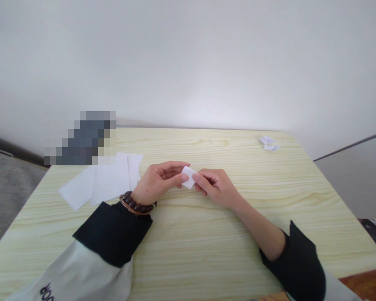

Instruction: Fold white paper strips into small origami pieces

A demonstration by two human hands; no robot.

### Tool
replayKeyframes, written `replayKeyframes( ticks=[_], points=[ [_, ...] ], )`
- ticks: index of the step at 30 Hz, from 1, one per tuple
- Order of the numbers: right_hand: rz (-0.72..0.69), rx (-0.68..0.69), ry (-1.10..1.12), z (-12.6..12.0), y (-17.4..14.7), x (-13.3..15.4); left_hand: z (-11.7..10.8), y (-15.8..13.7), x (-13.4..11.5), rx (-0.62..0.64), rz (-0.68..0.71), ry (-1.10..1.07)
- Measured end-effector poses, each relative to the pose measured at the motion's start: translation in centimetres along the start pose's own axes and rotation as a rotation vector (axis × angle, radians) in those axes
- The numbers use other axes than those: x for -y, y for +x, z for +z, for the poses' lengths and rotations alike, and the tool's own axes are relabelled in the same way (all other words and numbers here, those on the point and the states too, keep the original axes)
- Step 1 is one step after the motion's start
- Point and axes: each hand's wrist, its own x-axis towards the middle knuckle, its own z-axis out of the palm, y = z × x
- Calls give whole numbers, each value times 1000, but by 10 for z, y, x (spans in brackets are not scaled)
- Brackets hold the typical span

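A small folded piece of white paper (189,177) is held above the middle of the table. My left hand (161,179) pinches its left side between thumb and fingers. From the other side, my right hand (217,187) grips its right edge, thumb on top. Parts of the fingers behind the paper are hidden. Several flat white paper sheets (111,177) lie overlapping on the table, just left of my left hand and partly behind it.
The light wood-grain table (191,251) backs onto a pale wall (188,62). Toward the far right corner lie small folded white papers (268,143). A pixelated dark object (83,142) is at the far left, beyond the sheets.
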Motion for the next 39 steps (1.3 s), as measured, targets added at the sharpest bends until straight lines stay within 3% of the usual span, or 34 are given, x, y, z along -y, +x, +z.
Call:
replayKeyframes(
  ticks=[5, 9, 14, 24, 28, 34, 39],
  points=[
    [-33, 32, -15, 0, 0, 1, 2, -1, 2, -83, 5, 104],
    [21, 7, 32, 1, -1, 0, 1, 1, 3, -114, -27, 90],
    [57, -115, 70, 1, -1, -4, 1, 0, -1, -42, -42, 56],
    [43, -90, 98, 1, -1, -4, 7, -5, -1, -83, 25, 141],
    [33, -125, 83, 2, 0, -4, 9, -5, -5, -36, 15, 119],
    [-113, -169, -106, 3, 2, -1, 7, -2, 0, -34, 18, 153],
    [-90, -165, -63, 5, 1, -3, 6, -3, 4, 30, -11, 184]
  ],
)
